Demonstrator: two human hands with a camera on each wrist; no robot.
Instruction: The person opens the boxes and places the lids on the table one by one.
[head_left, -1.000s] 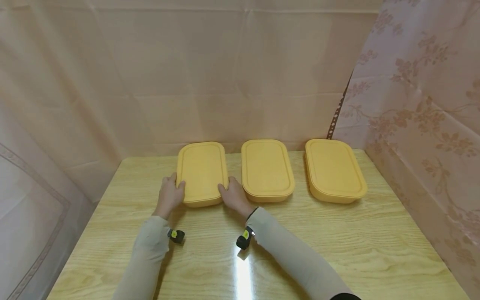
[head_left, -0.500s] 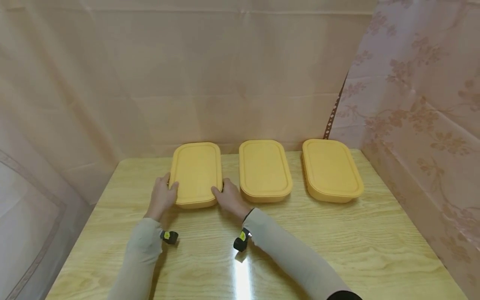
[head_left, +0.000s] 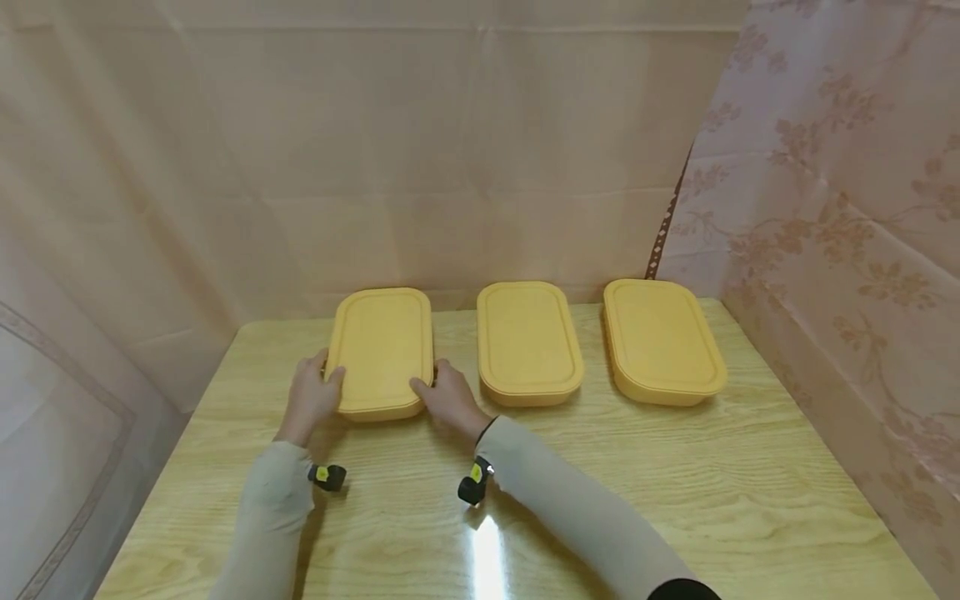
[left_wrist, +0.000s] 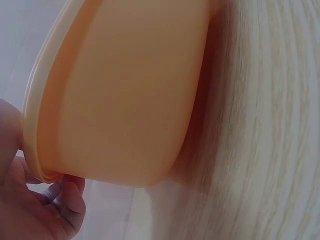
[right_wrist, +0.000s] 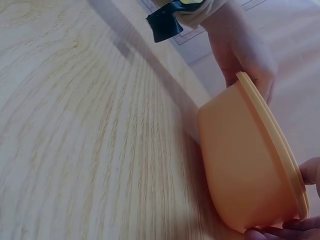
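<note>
Three yellow lidded food containers stand in a row along the back of the table. Both hands grip the leftmost container (head_left: 381, 350) near its front corners. My left hand (head_left: 310, 397) has its thumb on the lid's edge and its fingers under the rim at the left side. From the right side, my right hand (head_left: 452, 402) holds it in the same way. In the left wrist view the container's wall (left_wrist: 130, 95) sits close over the table. The right wrist view shows the container (right_wrist: 245, 160) between the left hand (right_wrist: 245, 55) and the right hand's fingers (right_wrist: 297, 231).
The middle container (head_left: 529, 337) stands a short gap to the right, and the right container (head_left: 663, 337) beyond it, slightly angled. Light wood-grain table (head_left: 600, 467) runs in front of them. A beige curtain (head_left: 360, 167) hangs behind, a floral one (head_left: 847, 250) at right.
Both hands have shifted the leftmost container to the left, and the gap to the middle one has widened. The view has turned slightly; the other two containers stay put.
</note>
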